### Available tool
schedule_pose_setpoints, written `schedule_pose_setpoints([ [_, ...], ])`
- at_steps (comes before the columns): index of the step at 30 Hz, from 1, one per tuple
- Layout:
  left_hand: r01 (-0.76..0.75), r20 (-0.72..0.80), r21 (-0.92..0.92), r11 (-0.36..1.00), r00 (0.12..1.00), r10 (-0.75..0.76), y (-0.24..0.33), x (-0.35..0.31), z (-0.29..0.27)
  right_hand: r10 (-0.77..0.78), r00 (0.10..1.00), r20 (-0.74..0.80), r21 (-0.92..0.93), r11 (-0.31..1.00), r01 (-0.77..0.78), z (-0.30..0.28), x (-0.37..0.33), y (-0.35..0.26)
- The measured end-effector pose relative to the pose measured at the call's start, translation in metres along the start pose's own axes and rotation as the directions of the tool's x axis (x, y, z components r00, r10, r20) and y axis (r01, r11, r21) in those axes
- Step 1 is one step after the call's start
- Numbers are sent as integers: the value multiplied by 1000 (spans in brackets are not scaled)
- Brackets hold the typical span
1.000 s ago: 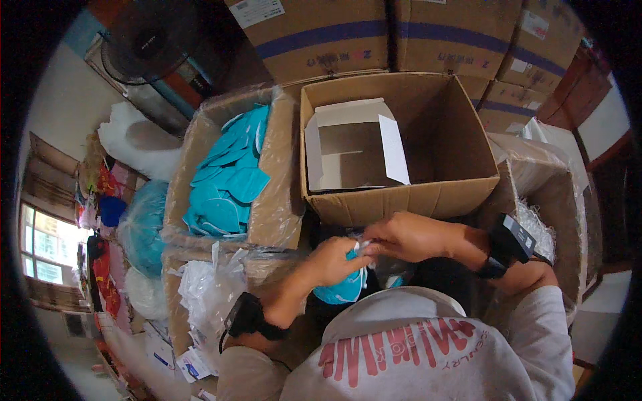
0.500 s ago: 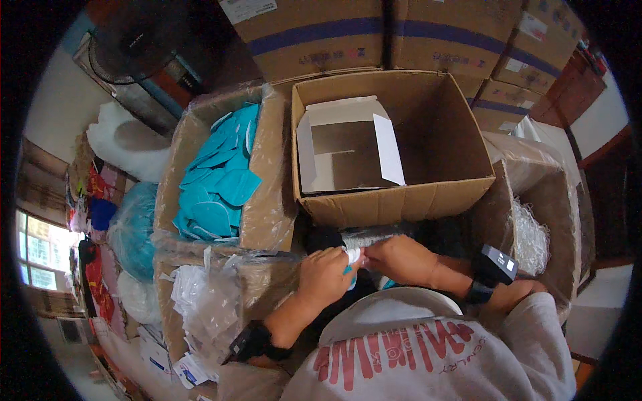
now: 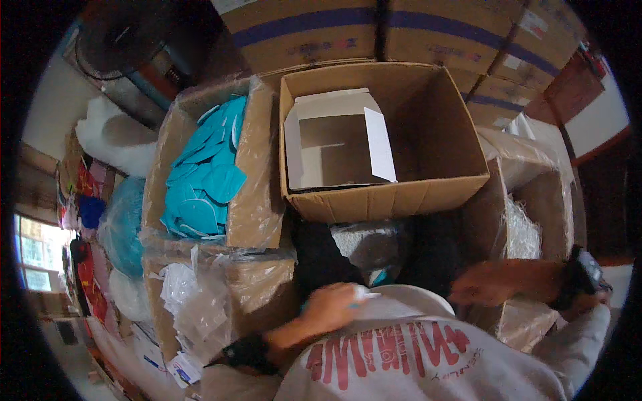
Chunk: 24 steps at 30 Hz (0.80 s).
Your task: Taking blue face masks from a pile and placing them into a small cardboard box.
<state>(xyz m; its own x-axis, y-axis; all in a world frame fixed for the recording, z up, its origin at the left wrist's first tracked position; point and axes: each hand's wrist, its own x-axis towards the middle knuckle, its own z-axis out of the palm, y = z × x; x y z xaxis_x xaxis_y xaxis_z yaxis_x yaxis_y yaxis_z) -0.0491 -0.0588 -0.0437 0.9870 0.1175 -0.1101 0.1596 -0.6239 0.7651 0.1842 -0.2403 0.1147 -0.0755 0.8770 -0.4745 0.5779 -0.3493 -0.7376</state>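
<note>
Low in front of my body, my left hand (image 3: 331, 306) is closed. A white bit (image 3: 364, 293) sticks out past its fingertips and a sliver of teal shows by the palm, likely a teal face mask, mostly hidden. My right hand (image 3: 468, 284) is off to the right, smeared by motion, beside the carton with white strings (image 3: 521, 227). Its fingers cannot be made out. At left, a plastic-lined carton holds a pile of folded teal face masks (image 3: 204, 177). White sheets (image 3: 177, 287) and clear plastic fill the carton below it.
An open brown carton (image 3: 381, 200) stands ahead, with a white box (image 3: 304, 107) inside its left part. Stacked cartons (image 3: 441, 37) line the back. Bulging plastic bags (image 3: 124, 227) lie far left, and a dark fan (image 3: 120, 43) stands at upper left.
My hands were together at the middle and have come apart. The right hand swung right toward the strings' carton; the left drew back toward my body, still closed.
</note>
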Motion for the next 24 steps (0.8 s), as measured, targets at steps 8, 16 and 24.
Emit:
schedule_pose_setpoints([
  [8,443,-332,-428,788,733,-593,-83,-36,-86,217,971,96,908,381,-175,25,49,95],
  [16,307,-478,-352,884,753,-452,-88,2,-145,537,842,61,936,263,-235,125,181,157],
  [24,221,-176,-297,929,943,-281,-29,47,-110,-102,974,-203,848,479,227,79,198,65],
])
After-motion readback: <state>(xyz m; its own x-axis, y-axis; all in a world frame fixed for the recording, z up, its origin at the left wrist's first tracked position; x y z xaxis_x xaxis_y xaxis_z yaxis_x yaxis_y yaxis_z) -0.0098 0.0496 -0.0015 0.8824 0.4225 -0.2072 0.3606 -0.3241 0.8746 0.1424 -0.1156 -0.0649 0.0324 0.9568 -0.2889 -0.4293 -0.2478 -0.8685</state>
